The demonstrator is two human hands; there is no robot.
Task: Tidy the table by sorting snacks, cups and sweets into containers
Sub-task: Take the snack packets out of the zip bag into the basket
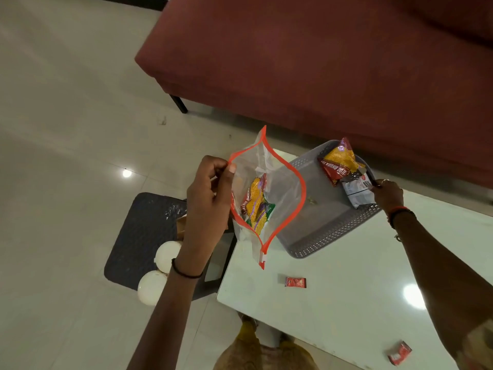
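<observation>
Two small red sweets lie nearest on the white surface [346, 303]: one sachet [399, 353] at the near right edge, another sachet [295, 282] towards the middle, both apart from everything else and, I judge, not yet sorted; beside the surface, on the floor side, a dark stool [141, 236] carries two white cups [160, 273], partly hidden behind the left forearm. Further out, the left hand [210, 198] is closed in a pinch on the orange rim of a clear zip bag [266, 198], thumb and fingers clamping one lip so that the mouth hangs wide open; holding it that way seems meant to leave room for another packet to drop in; inside sit snack packets [257, 206], yellow, red and green. Just behind the bag stands a grey perforated basket [333, 225] on the surface. Farthest, the right hand [388, 194] reaches over the basket's far side, fingers closed on the corner of a red and yellow snack packet [338, 162], with a white packet [358, 192] below it that the hand also seems to touch; whether it grips both I cannot tell. A red sofa [320, 62] lies beyond.
</observation>
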